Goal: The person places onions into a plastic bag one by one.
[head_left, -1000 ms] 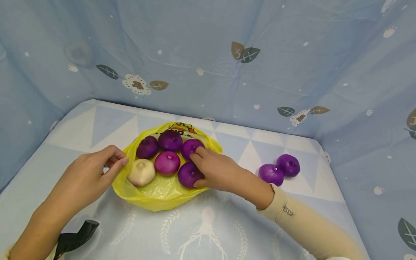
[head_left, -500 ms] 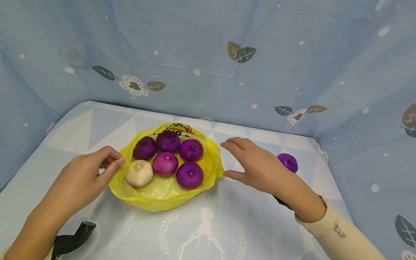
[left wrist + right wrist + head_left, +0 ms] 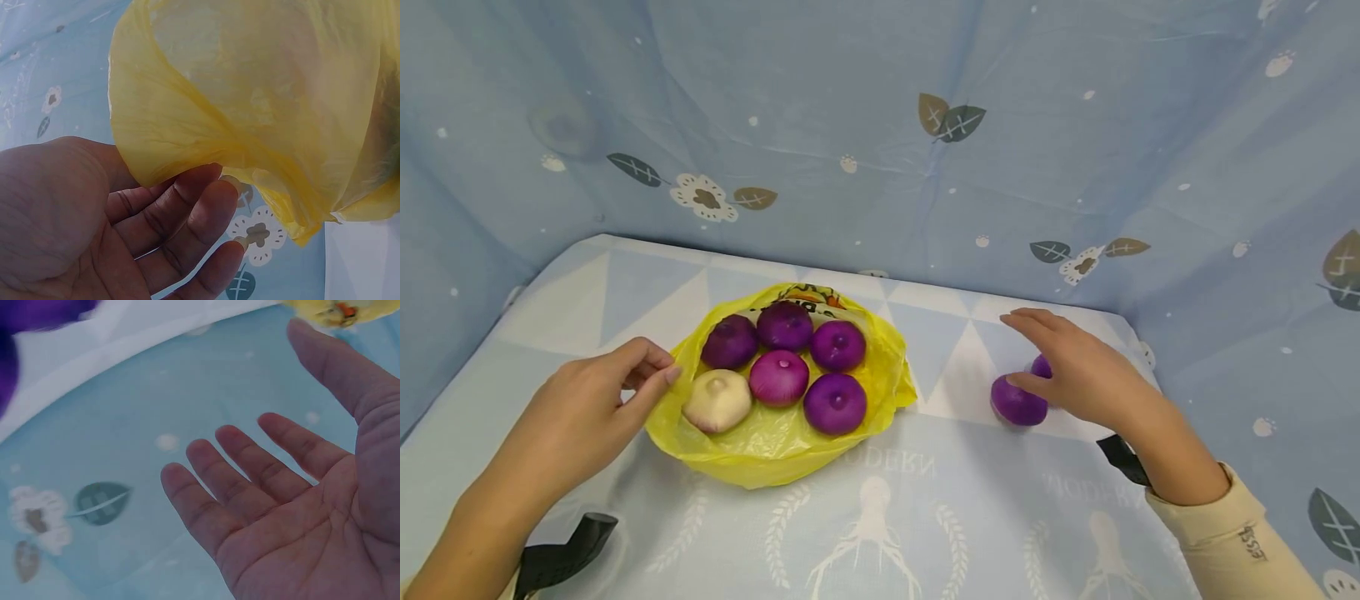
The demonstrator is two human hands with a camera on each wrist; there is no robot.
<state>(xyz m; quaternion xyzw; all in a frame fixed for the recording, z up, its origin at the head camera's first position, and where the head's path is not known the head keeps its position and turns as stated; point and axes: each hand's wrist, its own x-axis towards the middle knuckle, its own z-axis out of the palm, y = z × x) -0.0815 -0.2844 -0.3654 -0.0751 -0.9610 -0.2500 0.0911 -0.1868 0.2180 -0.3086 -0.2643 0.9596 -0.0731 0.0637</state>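
Rightward goes the right hand [image 3: 1086,375], fingers spread wide over two loose purple onions [image 3: 1018,402]. Left hand [image 3: 587,408] pinches the crinkled yellow plastic bag [image 3: 775,446], holding five purple onions and one white, on blue patterned cloth [image 3: 880,517].

Tablecloth [image 3: 917,492] reads "MODERN" (mirrored); sleeve [image 3: 1240,542] label unclear.

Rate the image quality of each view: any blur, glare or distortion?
Head view: evenly lit, sharp, slight wide-angle bend at the edges. Left wrist view: yellow bag fills the frame, soft and backlit; left hand shaded. Right wrist view: right hand fairly clear, purple onion a blurred smear in the corner.
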